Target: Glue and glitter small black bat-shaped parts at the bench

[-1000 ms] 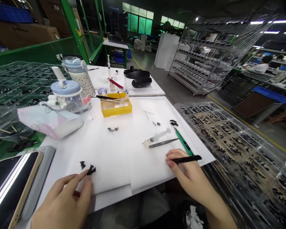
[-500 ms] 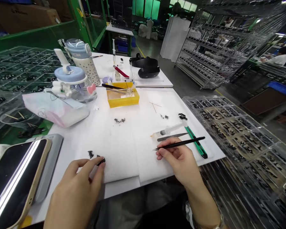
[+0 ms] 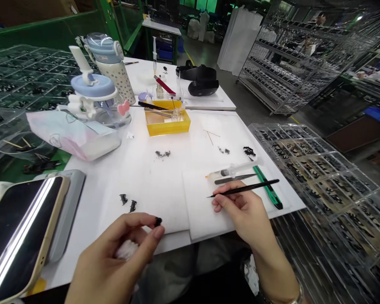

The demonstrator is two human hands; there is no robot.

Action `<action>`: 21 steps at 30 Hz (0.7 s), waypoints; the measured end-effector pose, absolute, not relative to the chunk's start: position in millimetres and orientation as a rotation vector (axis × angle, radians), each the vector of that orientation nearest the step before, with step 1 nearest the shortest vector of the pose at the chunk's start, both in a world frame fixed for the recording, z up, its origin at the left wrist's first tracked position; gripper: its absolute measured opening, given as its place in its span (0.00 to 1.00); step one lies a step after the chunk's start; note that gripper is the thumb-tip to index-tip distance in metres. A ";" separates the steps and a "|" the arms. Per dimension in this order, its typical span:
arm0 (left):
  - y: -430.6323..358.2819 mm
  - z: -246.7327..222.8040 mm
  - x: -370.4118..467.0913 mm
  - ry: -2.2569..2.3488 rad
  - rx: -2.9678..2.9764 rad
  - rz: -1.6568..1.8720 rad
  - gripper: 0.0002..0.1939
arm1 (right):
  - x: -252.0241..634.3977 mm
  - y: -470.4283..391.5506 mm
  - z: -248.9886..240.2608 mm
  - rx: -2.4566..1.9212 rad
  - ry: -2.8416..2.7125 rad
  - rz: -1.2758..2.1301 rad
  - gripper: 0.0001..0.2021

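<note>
Between the thumb and forefinger of my left hand [image 3: 120, 253] is a small black piece [image 3: 158, 221]. A crumpled white wad [image 3: 126, 250] sits within its curled fingers. Two small black bat-shaped pieces [image 3: 123, 199] lie on the white sheet [image 3: 145, 181] just beyond that hand. My right hand [image 3: 243, 209] holds a slim black fine-pointed tool [image 3: 256, 186] like a pen, its tip toward the left above a white foam pad [image 3: 199, 211]. Beside its fingers lie grey tweezers [image 3: 234, 179], a syringe [image 3: 231, 171] and a green cutter knife [image 3: 268, 188].
A yellow box [image 3: 167, 128] with tools stands at the back. On the left are a phone [image 3: 22, 236], a mask [image 3: 72, 135], a cup [image 3: 93, 86] and a dotted bottle [image 3: 115, 76]. Compartment trays [image 3: 319, 181] flank the table's right edge. Small black bits [image 3: 163, 154] lie mid-table.
My left hand has lifted the small black piece from beside the others and moved right, toward me. The right hand keeps its hold on the tool. The view has shifted slightly.
</note>
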State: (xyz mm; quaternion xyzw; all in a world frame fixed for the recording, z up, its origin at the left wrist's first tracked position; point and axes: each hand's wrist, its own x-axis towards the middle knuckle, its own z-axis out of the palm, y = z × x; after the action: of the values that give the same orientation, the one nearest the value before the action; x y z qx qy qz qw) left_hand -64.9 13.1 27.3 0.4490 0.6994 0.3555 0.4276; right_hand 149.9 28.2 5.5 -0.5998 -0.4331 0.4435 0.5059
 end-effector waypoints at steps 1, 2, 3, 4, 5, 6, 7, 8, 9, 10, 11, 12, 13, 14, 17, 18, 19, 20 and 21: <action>11.8 30.2 -59.1 1.682 0.999 0.890 0.16 | 150.5 27.3 6.9 -1.445 -1.046 1.075 0.07; 10.7 32.5 -53.1 1.608 0.889 0.893 0.18 | 151.1 25.9 8.8 -1.443 -1.051 1.087 0.07; 9.9 34.1 -47.4 1.534 0.799 0.896 0.19 | 151.7 24.1 10.8 -1.447 -1.060 1.106 0.08; 9.1 35.0 -42.2 1.465 0.740 0.891 0.19 | 152.2 22.1 12.8 -1.456 -1.071 1.133 0.08; 8.3 35.2 -37.6 1.406 0.702 0.869 0.19 | 152.8 19.8 14.6 -1.469 -1.082 1.161 0.08; 7.5 34.8 -33.9 1.352 0.679 0.837 0.17 | 153.4 17.5 16.0 -1.487 -1.093 1.185 0.08; 6.7 33.9 -30.9 1.305 0.666 0.804 0.15 | 154.0 15.2 16.9 -1.503 -1.102 1.202 0.08; 6.0 32.8 -28.6 1.267 0.660 0.779 0.13 | 154.7 13.2 17.2 -1.516 -1.110 1.209 0.08; 5.3 31.5 -26.8 1.239 0.659 0.765 0.12 | 155.5 11.5 17.1 -1.523 -1.117 1.210 0.08; 4.9 30.2 -25.6 1.215 0.658 0.766 0.11 | 156.3 10.0 16.6 -1.528 -1.127 1.207 0.07; 4.5 29.0 -24.6 1.198 0.656 0.777 0.10 | 157.3 8.9 16.0 -1.531 -1.138 1.203 0.06; 4.4 27.8 -23.8 1.184 0.655 0.793 0.09 | 158.3 8.0 15.3 -1.532 -1.148 1.198 0.06; 4.3 26.6 -23.2 1.172 0.652 0.810 0.08 | 159.2 7.2 14.8 -1.531 -1.153 1.186 0.05; 4.3 25.6 -22.6 1.158 0.647 0.825 0.07 | 160.1 6.5 14.3 -1.530 -1.152 1.168 0.05; 4.0 23.7 -20.2 1.139 0.608 0.885 0.06 | 161.7 4.4 13.8 -1.500 -1.125 1.116 0.05; 3.7 23.5 -19.1 1.147 0.593 0.907 0.06 | 161.8 3.8 13.8 -1.486 -1.109 1.105 0.06; 3.2 23.6 -18.0 1.158 0.582 0.925 0.07 | 161.7 3.1 13.8 -1.472 -1.090 1.099 0.07; 2.6 23.8 -16.8 1.171 0.574 0.938 0.07 | 161.4 2.5 13.8 -1.458 -1.074 1.097 0.08; 2.0 24.0 -15.8 1.181 0.570 0.945 0.07 | 160.9 1.9 14.0 -1.446 -1.062 1.098 0.09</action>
State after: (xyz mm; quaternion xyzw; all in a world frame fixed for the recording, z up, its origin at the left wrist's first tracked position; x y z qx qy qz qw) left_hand -15.8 2.0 24.0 0.2552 0.5283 0.4226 0.6908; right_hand 160.9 1.9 14.0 -0.5969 -0.4383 0.4534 0.4960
